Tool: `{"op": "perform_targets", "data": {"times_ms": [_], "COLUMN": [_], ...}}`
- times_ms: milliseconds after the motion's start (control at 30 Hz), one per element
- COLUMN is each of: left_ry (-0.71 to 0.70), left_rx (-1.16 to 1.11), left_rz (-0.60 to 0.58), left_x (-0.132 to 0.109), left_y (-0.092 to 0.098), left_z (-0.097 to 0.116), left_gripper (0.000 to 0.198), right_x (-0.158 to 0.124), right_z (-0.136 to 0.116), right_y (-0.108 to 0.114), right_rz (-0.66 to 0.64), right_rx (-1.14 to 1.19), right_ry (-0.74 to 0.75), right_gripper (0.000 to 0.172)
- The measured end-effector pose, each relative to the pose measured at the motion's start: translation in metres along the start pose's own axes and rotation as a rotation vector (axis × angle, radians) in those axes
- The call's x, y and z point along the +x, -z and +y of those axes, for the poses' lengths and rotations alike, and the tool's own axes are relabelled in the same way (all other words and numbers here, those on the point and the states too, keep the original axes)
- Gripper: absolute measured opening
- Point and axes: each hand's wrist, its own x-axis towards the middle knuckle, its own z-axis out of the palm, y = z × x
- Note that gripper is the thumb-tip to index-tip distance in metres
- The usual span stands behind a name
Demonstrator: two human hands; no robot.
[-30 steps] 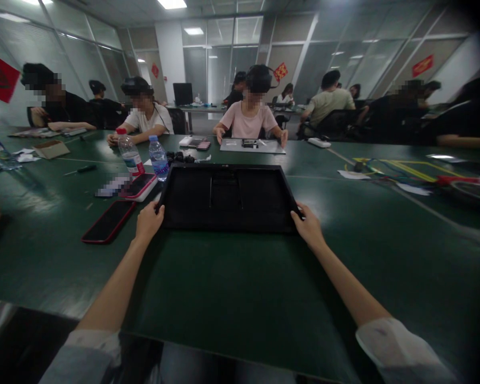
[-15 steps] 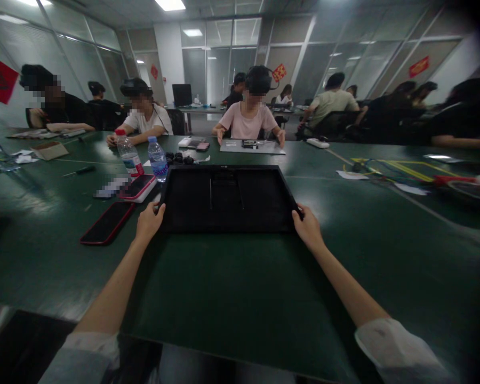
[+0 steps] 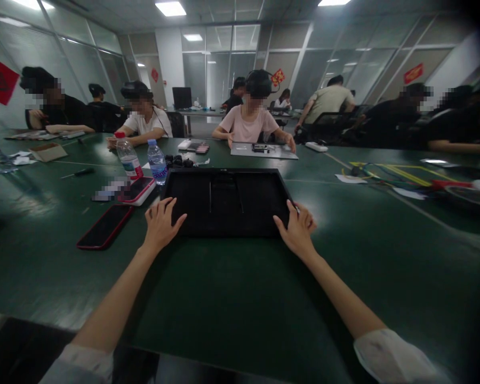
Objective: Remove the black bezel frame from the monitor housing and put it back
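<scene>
Glass partitions (image 3: 220,64) and lit ceiling panels (image 3: 170,9) stand far beyond the grips, and a broad green table (image 3: 224,298) spreads beneath them. The left grip (image 3: 159,228) is spread loose, fingers fanned and thumb pointing inward, clasping nothing. The right grip (image 3: 300,234) is slack too, thumb and forefinger apart, the other fingers bent. Whether the fingertips touch anything cannot be told.

Between the two grips lies a black frame (image 3: 260,205) — a wide rectangular piece with a raised rim and two thin lines near its middle. Its near corners sit just beside the hands, and its long far edge lies beyond them.

Outward from the left grip, a red-edged phone (image 3: 104,228) lies flat to its left, with a white-cased device (image 3: 138,191) a little farther off. Past these stand two upright bottles, one red-capped (image 3: 129,157) and one blue-capped (image 3: 157,162), the latter just beside the frame's far left corner. Dark lumpy pieces (image 3: 179,161) sit next to it. Farther left are a screwdriver (image 3: 80,173) and a small cardboard box (image 3: 49,152), both well apart from the grip.

Outward from the right grip, far to its right, lie yellow and green wires (image 3: 388,172). Straight beyond both grips, across the table, a person in a pink top (image 3: 248,122) has both hands at a grey board (image 3: 244,152); a person in a white top (image 3: 150,122) sits to the left of that.
</scene>
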Motion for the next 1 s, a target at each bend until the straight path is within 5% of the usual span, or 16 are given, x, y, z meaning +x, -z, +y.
{"op": "perform_targets", "data": {"times_ms": [333,533,767,900,1000], "left_ry": [-0.030,-0.030,0.365,0.615,0.673], "left_rx": [0.032,-0.012,-0.123,-0.341,-0.433], "left_rz": [-0.137,-0.102,0.067,-0.061,-0.106], "left_x": [0.000,0.001,0.013,0.018,0.018], "left_y": [-0.004,0.001,0.000,-0.006,-0.011], "left_z": [0.006,0.009,-0.024,-0.046,-0.054], "left_gripper": [0.084,0.064,0.043,0.050,0.051], "right_x": [-0.002,-0.001,0.015,0.021,0.023], "right_z": [-0.005,-0.006,0.048,0.066,0.062], "right_y": [-0.004,-0.001,-0.013,-0.021,-0.014], "right_rz": [-0.083,-0.059,0.025,-0.115,-0.188], "right_rx": [-0.041,0.005,0.189,0.487,0.598], "right_ry": [0.091,0.062,-0.210,-0.385,-0.458], "right_gripper": [0.080,0.083,0.089,0.096,0.095]}}
